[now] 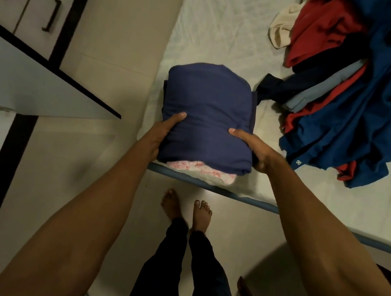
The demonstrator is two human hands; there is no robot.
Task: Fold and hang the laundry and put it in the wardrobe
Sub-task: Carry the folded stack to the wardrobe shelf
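Both hands [209,139] around folded navy stack [209,114] on bed [233,26].

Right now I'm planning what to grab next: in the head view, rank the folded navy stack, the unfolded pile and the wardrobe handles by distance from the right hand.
1. folded navy stack: gripped by the right hand at its right edge.
2. unfolded pile: on the bed, to the right and beyond.
3. wardrobe handles: far left, past the left hand.

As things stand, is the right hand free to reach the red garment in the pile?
Probably not yet: the right hand grips the folded navy stack. The red garment lies uncovered beyond it.
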